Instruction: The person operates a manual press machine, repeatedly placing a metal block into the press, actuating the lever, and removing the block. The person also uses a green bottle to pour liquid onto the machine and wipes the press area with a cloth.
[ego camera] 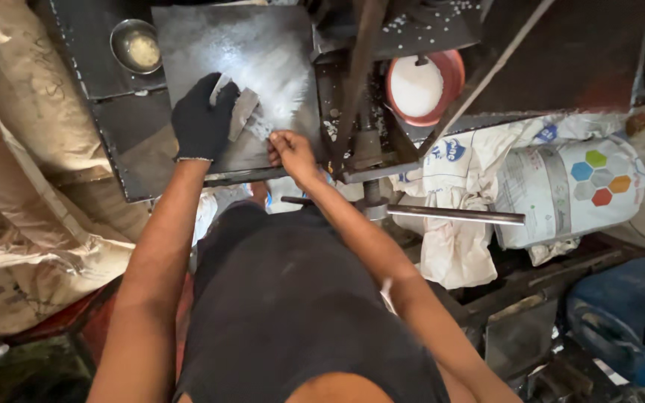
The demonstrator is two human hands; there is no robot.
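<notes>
Both arms bare, stretched forward and a bit inward. Left hand [201, 119] wears black glove, sits higher and further out, fingers curled shut around something, thumb on top. Left wrist straight, elbow only slightly bent. Right hand [290, 151] bare, lower, close beside left one but not touching, fingers bent down in loose fist, knuckles up. Right arm runs slanted from right, elbow bent.

Light: we see dim indoor light, brightest at upper centre
Glare: the metal plate [233, 67] shines pale grey
Shadows: our lower corners sink dark
Blur: motion smear over the white powder [281, 71]
Edges: wide-angle bending
</notes>
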